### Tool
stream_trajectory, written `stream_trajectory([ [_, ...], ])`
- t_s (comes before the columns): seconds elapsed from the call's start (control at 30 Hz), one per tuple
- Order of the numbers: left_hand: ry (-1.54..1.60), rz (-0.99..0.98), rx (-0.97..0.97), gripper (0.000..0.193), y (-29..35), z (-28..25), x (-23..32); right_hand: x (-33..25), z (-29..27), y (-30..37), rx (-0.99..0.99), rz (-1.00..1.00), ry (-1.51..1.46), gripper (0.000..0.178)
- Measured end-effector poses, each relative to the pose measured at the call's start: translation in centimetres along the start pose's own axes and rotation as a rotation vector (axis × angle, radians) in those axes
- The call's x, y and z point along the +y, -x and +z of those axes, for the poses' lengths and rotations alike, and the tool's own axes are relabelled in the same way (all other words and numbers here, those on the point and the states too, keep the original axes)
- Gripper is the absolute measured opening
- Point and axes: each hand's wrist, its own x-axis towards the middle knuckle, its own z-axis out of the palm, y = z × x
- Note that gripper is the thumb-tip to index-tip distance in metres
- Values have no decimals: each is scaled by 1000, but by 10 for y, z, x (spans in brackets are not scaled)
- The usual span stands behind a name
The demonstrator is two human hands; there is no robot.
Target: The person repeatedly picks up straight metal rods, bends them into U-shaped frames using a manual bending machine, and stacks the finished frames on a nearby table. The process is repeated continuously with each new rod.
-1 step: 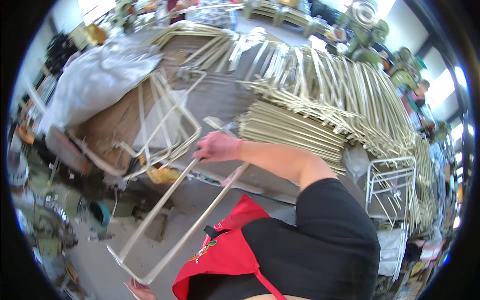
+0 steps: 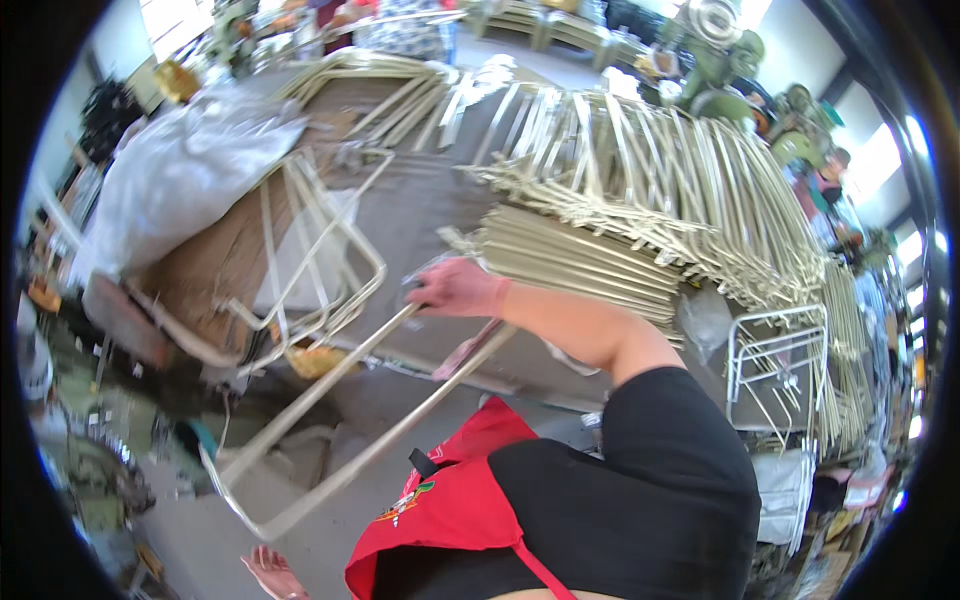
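Clamping bare right hand [image 2: 458,287] on upper end of pale U-shaped metal-tube frame [image 2: 398,427], aslant beside red cloth apron [image 2: 450,505] — holding bare left hand [image 2: 272,572] spread, apart from it. Prob. steadier supported w/ both.

Counted: two hands [image 2: 460,287] [image 2: 272,574], one held U-shaped frame [image 2: 370,448], one red apron [image 2: 440,510], one large white sack [image 2: 180,180], one clear bag [image 2: 706,320].

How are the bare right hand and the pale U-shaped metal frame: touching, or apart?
Touching. The head view shows the right hand gripping the pale U-shaped metal frame at the upper end of one long bar.
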Motion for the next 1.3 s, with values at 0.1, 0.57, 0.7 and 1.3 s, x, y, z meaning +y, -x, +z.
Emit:
stream_trajectory([
  [0.1,-41,-38,-44,44,-3,160,-14,92,-68,186,66,782,-82,22],
  [0.57,-491,-138,-472,39,113,431,-115,271,-328,680,390,2201,822,40],
  [0.7,-431,-236,-428,37,83,430,-132,280,-345,752,178,2322,835,36],
  [1.3,-794,-240,-529,28,69,507,-134,89,48,403,-496,1181,97,52],
])
